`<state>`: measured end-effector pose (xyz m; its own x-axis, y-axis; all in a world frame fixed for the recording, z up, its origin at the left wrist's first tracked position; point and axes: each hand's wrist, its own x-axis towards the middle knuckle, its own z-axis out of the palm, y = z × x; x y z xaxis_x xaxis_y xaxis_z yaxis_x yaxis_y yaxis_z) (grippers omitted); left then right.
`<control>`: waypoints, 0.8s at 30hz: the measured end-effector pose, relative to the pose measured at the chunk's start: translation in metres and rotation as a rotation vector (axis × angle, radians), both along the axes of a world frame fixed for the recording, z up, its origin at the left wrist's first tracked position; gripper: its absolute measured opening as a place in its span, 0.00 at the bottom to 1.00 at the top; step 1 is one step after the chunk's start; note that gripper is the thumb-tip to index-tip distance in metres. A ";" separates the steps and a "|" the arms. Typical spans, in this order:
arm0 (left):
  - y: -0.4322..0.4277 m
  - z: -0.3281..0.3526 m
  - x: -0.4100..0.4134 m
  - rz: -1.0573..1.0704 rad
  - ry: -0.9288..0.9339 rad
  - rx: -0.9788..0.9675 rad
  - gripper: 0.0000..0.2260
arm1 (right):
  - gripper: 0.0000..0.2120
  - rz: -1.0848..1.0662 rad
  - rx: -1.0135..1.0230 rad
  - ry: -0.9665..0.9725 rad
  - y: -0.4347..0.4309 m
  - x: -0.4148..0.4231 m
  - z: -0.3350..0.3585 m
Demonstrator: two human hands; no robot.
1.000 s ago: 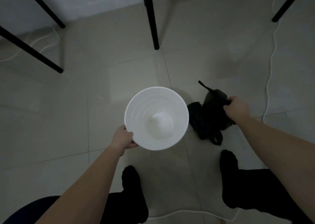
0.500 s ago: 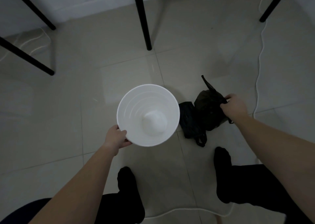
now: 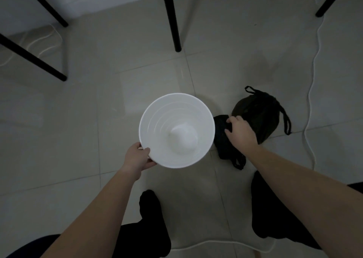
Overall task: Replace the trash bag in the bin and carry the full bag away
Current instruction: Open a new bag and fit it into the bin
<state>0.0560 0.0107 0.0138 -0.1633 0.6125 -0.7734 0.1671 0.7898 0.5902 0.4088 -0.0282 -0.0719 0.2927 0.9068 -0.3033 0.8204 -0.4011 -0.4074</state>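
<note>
An empty white bin (image 3: 157,120) with no liner stands on the tiled floor in front of me. My left hand (image 3: 137,157) grips its near-left rim. A full black trash bag (image 3: 261,112), tied at the top with loose handles, sits on the floor to the right of the bin. Between the bin and that bag lies a folded black bag (image 3: 222,145). My right hand (image 3: 241,133) is down on the folded bag, fingers curled over its top edge, and is apart from the full bag.
Black table legs (image 3: 172,22) stand on the floor beyond the bin, with more at the left (image 3: 33,59) and far right (image 3: 332,0). A white cable (image 3: 312,81) runs along the right side. My feet in black socks (image 3: 151,214) are just below the bin.
My right hand let go of the full bag, which now rests on the floor, and moved left onto the folded bag. My left hand stays on the bin rim.
</note>
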 end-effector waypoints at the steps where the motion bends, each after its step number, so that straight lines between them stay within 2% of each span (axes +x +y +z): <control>1: 0.000 -0.001 -0.002 0.008 -0.002 0.003 0.08 | 0.19 -0.017 -0.047 0.019 -0.003 -0.002 -0.011; 7: 0.003 -0.003 -0.011 0.034 -0.047 -0.006 0.10 | 0.32 -0.113 -0.279 0.097 -0.015 -0.011 -0.066; 13: 0.007 -0.008 -0.017 -0.004 -0.081 -0.018 0.15 | 0.39 -0.119 -0.417 0.069 -0.017 -0.030 -0.102; 19: 0.007 -0.013 -0.019 -0.006 -0.092 -0.022 0.17 | 0.41 -0.097 -0.484 -0.057 -0.016 -0.036 -0.122; 24: 0.007 -0.016 -0.022 -0.018 -0.086 -0.017 0.17 | 0.39 -0.093 -0.418 -0.093 -0.023 -0.032 -0.133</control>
<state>0.0339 0.0181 -0.0021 -0.0844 0.6011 -0.7947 0.1305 0.7973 0.5893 0.3767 -0.0508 -0.2051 0.4106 0.6805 -0.6069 0.7989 -0.5893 -0.1204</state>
